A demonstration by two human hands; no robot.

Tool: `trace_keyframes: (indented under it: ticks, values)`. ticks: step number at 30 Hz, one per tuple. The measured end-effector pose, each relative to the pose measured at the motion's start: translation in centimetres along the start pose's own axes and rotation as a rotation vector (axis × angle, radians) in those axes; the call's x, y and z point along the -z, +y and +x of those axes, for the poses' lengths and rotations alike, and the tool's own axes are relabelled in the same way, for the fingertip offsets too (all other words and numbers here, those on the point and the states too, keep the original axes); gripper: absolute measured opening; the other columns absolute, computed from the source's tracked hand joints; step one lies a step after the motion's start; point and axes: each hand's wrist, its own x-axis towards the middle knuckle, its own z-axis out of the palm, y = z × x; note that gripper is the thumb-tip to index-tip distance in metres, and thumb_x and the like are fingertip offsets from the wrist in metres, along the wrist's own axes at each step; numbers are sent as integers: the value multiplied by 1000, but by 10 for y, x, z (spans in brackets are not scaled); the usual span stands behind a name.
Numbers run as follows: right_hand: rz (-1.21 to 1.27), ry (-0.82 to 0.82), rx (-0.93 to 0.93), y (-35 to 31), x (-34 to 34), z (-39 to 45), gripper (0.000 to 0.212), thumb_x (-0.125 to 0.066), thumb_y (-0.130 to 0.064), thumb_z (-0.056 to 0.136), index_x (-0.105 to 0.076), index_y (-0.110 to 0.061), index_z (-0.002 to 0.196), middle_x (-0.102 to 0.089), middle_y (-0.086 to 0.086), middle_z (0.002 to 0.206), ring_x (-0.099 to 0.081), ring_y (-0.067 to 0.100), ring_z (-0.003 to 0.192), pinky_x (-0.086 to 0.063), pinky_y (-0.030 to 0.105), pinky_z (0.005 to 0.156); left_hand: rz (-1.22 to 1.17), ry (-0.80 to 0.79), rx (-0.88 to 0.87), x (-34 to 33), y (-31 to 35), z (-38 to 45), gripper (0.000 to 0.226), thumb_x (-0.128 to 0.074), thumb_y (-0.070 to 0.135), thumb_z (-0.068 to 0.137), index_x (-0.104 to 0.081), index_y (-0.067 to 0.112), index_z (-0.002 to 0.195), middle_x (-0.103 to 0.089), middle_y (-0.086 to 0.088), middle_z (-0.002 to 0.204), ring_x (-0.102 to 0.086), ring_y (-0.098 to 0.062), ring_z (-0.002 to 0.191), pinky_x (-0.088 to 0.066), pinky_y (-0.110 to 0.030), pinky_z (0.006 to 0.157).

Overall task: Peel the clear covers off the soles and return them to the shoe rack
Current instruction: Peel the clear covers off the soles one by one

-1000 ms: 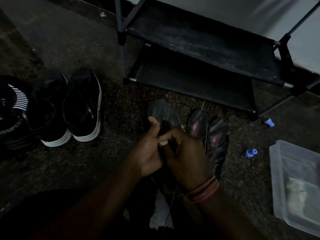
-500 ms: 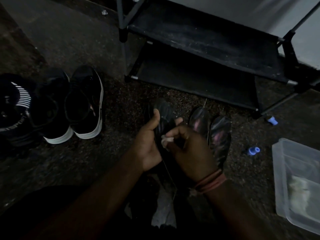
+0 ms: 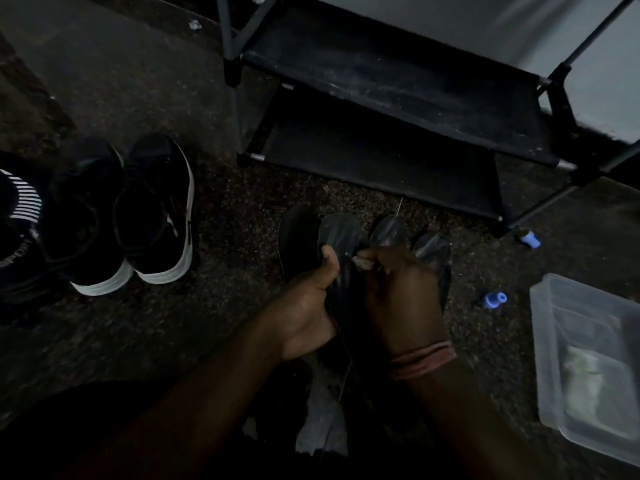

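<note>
A glossy, wrinkled clear cover (image 3: pixel 341 237) shines on a matt dark sole (image 3: pixel 298 233). Behind, the shoe rack (image 3: pixel 398 88) shows dusty black cloth shelves on metal tubes. A translucent plastic container (image 3: pixel 585 358) sits on the rough, speckled floor (image 3: pixel 225 209).

Two hands are in view, the left hand (image 3: pixel 308 306) and the right hand (image 3: pixel 403 296), both gripping one dark sole (image 3: pixel 301 233) with one clear cover (image 3: pixel 341 237) partly lifted from it. Two more wrapped soles (image 3: pixel 389 230) (image 3: pixel 433 251) lie just beside. One black shoe rack (image 3: pixel 398 91) shows two shelves. Two black shoes with white soles (image 3: pixel 156 209) (image 3: pixel 86 230) stand as a pair, one striped dark item (image 3: pixel 20 209) beside them. Two small blue caps (image 3: pixel 495 300) (image 3: pixel 530 239), and one clear plastic container (image 3: pixel 585 358)
</note>
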Motion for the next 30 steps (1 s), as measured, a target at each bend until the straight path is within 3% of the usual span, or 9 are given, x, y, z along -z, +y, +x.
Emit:
trace_keyframes:
  ticks: [5, 8, 12, 16, 19, 21, 23, 27, 30]
  values:
    - [110, -233, -4, -30, -15, -15, 17, -62, -10, 79, -74, -20, 84, -75, -1, 84, -71, 17, 78, -57, 36, 73, -37, 72, -51, 12, 9, 5, 86, -45, 72, 91, -55, 6, 144, -58, -18, 144, -56, -28, 134, -40, -45, 116]
    - [152, -146, -89, -14, -9, -7, 15, -66, -7, 83, -74, -19, 84, -75, -7, 86, -68, 5, 79, -55, 30, 76, -30, 65, -78, 7, 5, 5, 82, -42, 67, 93, -52, 3, 144, -61, -16, 141, -58, -26, 131, -46, -41, 111]
    - [94, 8, -190, 9, -3, 1, 13, -67, -6, 86, -73, -18, 86, -74, -4, 88, -68, 8, 81, -55, 28, 77, -39, 9, -68, 0, 1, 1, 69, -30, 60, 101, -64, 8, 130, -69, -11, 131, -66, -21, 121, -49, -38, 105]
    - [137, -121, -160, -3, -9, -5, 17, -67, -5, 84, -75, -19, 86, -74, -8, 88, -68, 5, 82, -52, 20, 79, -40, 9, -55, 5, 7, 2, 78, -29, 65, 99, -76, 5, 115, -74, -14, 120, -72, -21, 109, -54, -37, 97]
    - [182, -203, -45, -23, -19, -15, 19, -66, -6, 81, -75, -22, 88, -74, -10, 90, -68, 4, 85, -56, 28, 80, -69, 92, -66, 11, 14, 5, 81, -34, 69, 97, -65, 1, 130, -67, -18, 131, -69, -25, 115, -58, -37, 94]
    - [189, -193, 3, -24, -19, -16, 20, -66, -4, 81, -75, -20, 88, -74, -8, 90, -69, 5, 85, -56, 29, 79, -61, 119, -62, 10, 16, 3, 83, -35, 70, 96, -62, 1, 134, -66, -17, 134, -67, -26, 120, -53, -38, 99]
    - [198, -150, -37, -16, -14, -10, 17, -65, -4, 84, -74, -18, 88, -74, -8, 89, -68, 4, 84, -55, 25, 79, -63, 90, -33, 6, 13, 0, 80, -32, 69, 97, -71, 4, 124, -70, -15, 127, -69, -24, 116, -51, -37, 99]
    - [83, 46, -91, 5, -1, 3, 15, -66, -3, 86, -73, -15, 90, -72, -3, 93, -66, 8, 88, -51, 18, 82, -38, 12, 28, -2, -2, -3, 67, -31, 61, 101, -77, 15, 118, -69, -9, 131, -66, -21, 121, -46, -38, 107]
    - [118, -16, -67, 0, 2, 1, 16, -66, -2, 86, -74, -16, 90, -72, -5, 93, -66, 4, 88, -50, 15, 83, -36, -3, 43, -8, -3, -5, 68, -30, 60, 101, -81, 16, 108, -73, -9, 124, -70, -19, 113, -53, -36, 99]
